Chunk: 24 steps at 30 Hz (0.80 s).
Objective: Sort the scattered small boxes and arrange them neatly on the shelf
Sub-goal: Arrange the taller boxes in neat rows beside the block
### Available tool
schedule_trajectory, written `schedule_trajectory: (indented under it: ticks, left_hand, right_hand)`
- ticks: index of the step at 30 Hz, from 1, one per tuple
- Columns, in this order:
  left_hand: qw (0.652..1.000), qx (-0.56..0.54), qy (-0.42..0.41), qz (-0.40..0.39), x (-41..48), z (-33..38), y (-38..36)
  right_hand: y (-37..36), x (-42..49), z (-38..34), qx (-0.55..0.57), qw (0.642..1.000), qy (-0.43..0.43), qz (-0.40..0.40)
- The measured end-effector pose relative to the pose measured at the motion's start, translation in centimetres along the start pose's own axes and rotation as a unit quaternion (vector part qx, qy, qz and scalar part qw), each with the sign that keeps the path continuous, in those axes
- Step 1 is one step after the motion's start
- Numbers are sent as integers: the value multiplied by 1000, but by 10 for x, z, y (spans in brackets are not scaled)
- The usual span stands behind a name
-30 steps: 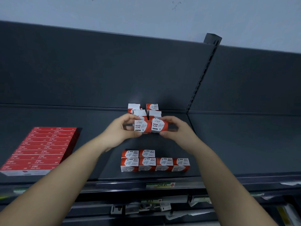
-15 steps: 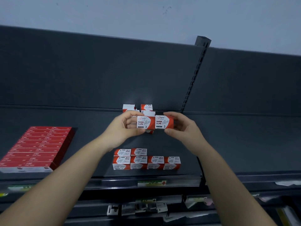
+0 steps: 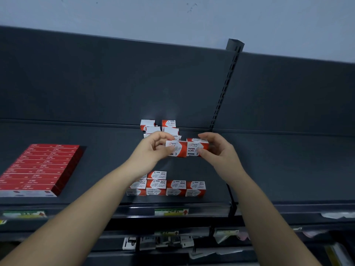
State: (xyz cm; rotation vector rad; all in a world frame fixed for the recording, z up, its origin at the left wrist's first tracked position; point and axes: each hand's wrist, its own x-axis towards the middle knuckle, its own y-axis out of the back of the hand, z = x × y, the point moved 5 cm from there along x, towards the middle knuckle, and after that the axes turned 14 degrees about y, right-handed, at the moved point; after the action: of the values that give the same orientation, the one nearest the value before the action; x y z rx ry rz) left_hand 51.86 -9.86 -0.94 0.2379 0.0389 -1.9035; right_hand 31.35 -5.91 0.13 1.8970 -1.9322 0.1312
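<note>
Shelf: I face a dark grey metal shelf [image 3: 269, 169] with a slotted upright post [image 3: 224, 89] rising from its back edge.
My arms: both forearms are bare and reach up and forward from the lower corners, converging over the middle of the shelf.
Flat red boxes: a tidy block of them [image 3: 38, 167] lies on the shelf to my left, well apart from my hands.
Front row: four paper clip boxes [image 3: 172, 187] stand side by side, touching, near the front edge. Two more sit at the row's left end, on top or behind, I cannot tell which, and my left forearm half hides one.
Back pile: loose paper clip boxes [image 3: 161, 127] lie jumbled against the rear panel, just beyond my fingers.
Left hand: my left hand [image 3: 153, 150] pinches the left held box [image 3: 177, 149], thumb on its front and fingers curled over the top.
Right hand: my right hand [image 3: 219, 150] pinches the right held box [image 3: 196, 148] the same way.
Held pair: the two boxes are pressed end to end above the shelf, printed faces toward me.
Shelf-edge label: a green tag [image 3: 171, 211] sits below the front row.
</note>
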Motion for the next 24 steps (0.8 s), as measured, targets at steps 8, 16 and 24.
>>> schedule_trajectory:
  ticks: [8, 16, 24]
  left_hand:
    - [975, 219, -18, 19, 9, -23, -25]
    - [941, 338, -4, 25, 18, -34, -40]
    - [909, 417, 16, 10, 22, -49, -36]
  right_hand:
    - [-4, -14, 31, -115, 991, -15, -67]
    - [-7, -18, 60, -190, 976, -48, -99]
    - [-12, -20, 76, -195, 967, -90, -137]
